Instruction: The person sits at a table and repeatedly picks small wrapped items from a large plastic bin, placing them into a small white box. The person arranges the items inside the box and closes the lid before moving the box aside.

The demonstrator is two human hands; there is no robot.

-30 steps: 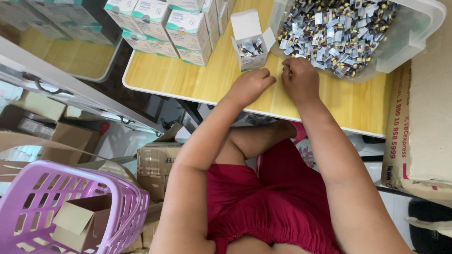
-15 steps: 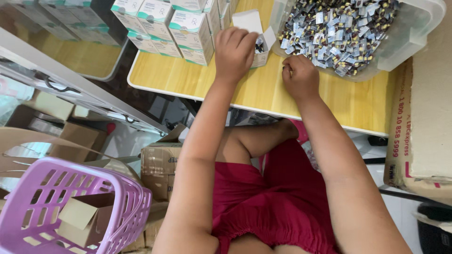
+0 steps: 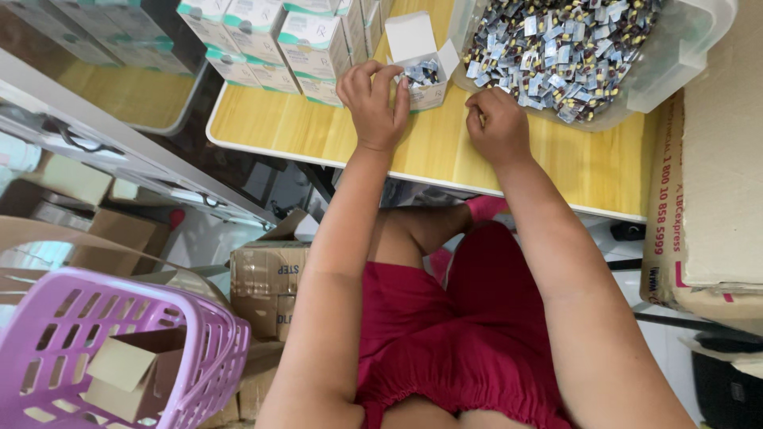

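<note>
My left hand rests on the wooden table with its fingers curled against the left side of a small open white box. The box holds a few small packets. My right hand is closed in a loose fist on the table. It touches the front edge of a clear plastic bin that is full of small blue-grey packets. What the fist holds is hidden.
Stacked white-and-teal cartons stand to the left of the small box. A big cardboard box sits to my right. On the floor to my left are a purple basket holding a cardboard box, and a taped carton.
My left hand moved from beside the right hand up to the small white box and now grips its side. The right hand stayed at the bin's edge.
</note>
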